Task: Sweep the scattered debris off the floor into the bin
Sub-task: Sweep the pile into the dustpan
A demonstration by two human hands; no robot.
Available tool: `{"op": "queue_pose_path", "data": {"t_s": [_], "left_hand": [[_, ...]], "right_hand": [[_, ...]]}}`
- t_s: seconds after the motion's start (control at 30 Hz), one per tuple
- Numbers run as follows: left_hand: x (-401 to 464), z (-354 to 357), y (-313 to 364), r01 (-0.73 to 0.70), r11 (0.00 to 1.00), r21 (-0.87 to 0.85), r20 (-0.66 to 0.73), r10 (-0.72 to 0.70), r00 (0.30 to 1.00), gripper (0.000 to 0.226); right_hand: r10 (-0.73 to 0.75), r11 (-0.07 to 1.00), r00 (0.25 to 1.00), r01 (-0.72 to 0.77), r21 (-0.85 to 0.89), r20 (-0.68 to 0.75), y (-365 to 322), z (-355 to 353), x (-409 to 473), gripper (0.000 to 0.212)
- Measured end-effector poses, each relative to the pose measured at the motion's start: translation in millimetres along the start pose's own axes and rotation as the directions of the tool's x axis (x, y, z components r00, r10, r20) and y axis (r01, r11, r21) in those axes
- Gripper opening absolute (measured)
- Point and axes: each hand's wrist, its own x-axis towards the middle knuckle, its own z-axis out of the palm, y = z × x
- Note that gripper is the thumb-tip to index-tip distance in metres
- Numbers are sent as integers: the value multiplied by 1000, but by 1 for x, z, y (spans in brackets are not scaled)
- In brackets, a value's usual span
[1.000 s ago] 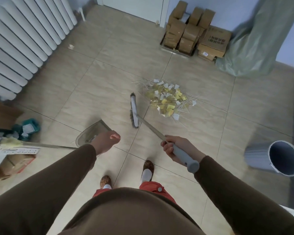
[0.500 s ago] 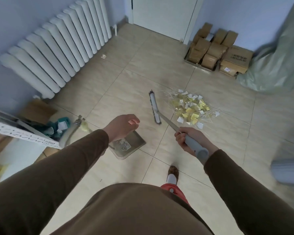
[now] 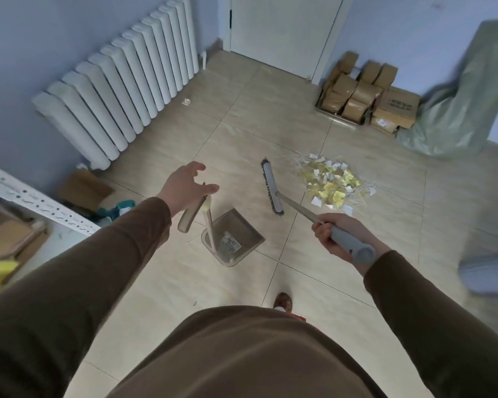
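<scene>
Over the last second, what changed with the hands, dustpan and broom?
The left hand went from a closed grip on the dustpan handle to spread open above it, apparently letting go. The dustpan swung from the left to stand near the broom. The right hand kept gripping the broom, and the debris pile stayed unswept.

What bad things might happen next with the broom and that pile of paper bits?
1. The left hand is open, with the dustpan handle just under its fingers, so the handle may tip over.
2. The dustpan sits on the other side of the broom head from the debris pile, so a push might scatter bits instead of collecting them.
3. The bin lies off at the right edge, so bits may spill on the way there.
</scene>
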Motion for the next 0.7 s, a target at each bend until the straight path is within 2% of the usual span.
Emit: {"op": "queue_pose_path", "data": {"t_s": [0.07,0.1,0.2,0.27,0.37,0.43,0.5,0.6,0.67,0.7], "left_hand": [[2,6,-14,143,990,7,122,-143,982,87],[4,11,-19,184,983,-2,193,-180,964,86],[11,26,-23,282,943,-175,378,-200,904,47],[17,35,-19,387,880,-277,446,-239,862,45],[28,49,-14,507,816,-279,490,-334,806,45],[39,58,-12,507,821,-264,464,-352,813,35],[52,66,-2,458,844,-279,406,-329,853,23],[70,75,30,427,836,-344,383,-291,877,16],[83,85,53,401,862,-311,411,-258,874,14],[90,90,63,378,883,-277,424,-241,873,14]], "right_hand": [[-8,1000,1000,8,10,-3,5,1,-1,5],[-15,1000,1000,15,15,-5,8,1,-2,5],[-36,999,999,37,27,-23,14,-3,-7,7],[-52,998,998,53,33,-36,16,-8,-12,9],[-87,996,994,89,23,-61,12,-21,-21,13],[-89,996,994,91,26,-61,4,-34,-27,16],[-89,995,995,91,49,-39,-7,-49,-31,19],[-168,980,986,169,107,-18,-20,-70,-29,17],[-219,973,974,223,56,-60,-31,-85,-21,12],[-235,972,966,233,-32,-104,-39,-91,-15,12]]}}
